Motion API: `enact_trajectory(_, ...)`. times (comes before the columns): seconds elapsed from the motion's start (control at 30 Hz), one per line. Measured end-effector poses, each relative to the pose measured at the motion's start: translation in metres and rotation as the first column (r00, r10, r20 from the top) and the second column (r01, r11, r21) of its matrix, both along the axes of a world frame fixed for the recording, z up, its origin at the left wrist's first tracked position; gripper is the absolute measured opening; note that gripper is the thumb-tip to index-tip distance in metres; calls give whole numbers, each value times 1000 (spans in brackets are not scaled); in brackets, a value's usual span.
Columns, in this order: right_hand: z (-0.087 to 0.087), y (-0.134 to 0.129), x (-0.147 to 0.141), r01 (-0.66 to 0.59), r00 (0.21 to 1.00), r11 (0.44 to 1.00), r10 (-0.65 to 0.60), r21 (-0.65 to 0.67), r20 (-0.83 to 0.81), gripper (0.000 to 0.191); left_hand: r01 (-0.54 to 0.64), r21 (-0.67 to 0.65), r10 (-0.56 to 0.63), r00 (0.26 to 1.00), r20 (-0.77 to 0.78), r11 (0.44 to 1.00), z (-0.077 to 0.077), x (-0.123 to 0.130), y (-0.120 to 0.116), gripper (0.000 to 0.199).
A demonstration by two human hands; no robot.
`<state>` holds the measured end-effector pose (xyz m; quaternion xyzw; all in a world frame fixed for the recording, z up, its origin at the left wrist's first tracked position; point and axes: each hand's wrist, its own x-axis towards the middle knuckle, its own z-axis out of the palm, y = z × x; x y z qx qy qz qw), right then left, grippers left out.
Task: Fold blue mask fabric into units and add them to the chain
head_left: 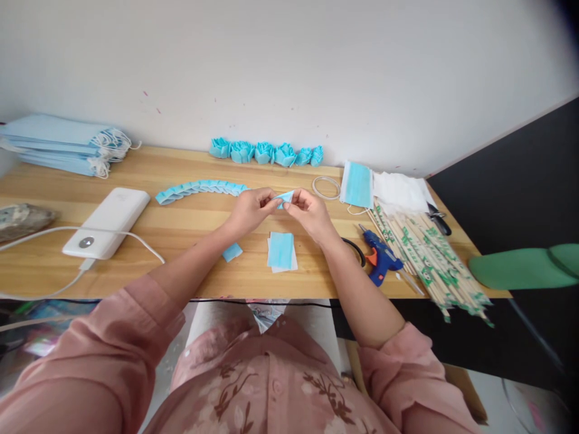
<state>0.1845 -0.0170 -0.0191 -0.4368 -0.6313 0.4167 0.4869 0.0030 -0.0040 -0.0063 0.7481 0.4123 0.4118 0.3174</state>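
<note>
Between my two hands, above the wooden table, is a small folded piece of blue mask fabric [284, 198]. My left hand [254, 208] pinches its left side, and my right hand [309, 212] pinches the right side. Just below them lie flat blue and white fabric rectangles [282, 251], loosely stacked. A smaller blue piece [232, 252] rests under my left forearm. To the left, a curved row of overlapping folded blue pieces [199, 189] reaches up to my left hand. Several blue fabric flowers [263, 152] stand in a line against the wall.
A stack of blue masks [58, 141] and a white power bank [108, 222] with cable are on the left. On the right are a blue glue gun [382, 256], wrapped chopsticks [429, 256], a single mask [357, 184], white sheets [400, 191] and a green bottle [520, 268].
</note>
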Motion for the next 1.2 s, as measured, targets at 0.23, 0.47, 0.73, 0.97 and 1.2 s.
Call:
enact_trajectory(0.23,3,-2,-1,37,999,999,-37,-3,10,24,26,-48,-22,996,86,998,-1,0,0,35)
enact_trajectory(0.47,-1,1,0,100,995,995,-101,-11,-19,25,128,-238,-60,959,276,963,3,2,0,45)
enact_trajectory(0.73,0,-1,-3,83,992,995,-88,-59,-89,27,185,-294,-70,929,363,938,0,3,0,31)
enact_trajectory(0.97,3,-3,-5,61,990,993,-74,-104,-123,27,212,-321,-51,894,445,923,3,3,0,35)
enact_trajectory(1.2,0,-3,-4,39,998,997,-41,-65,-39,28,184,-324,-33,907,420,928,-1,6,0,38)
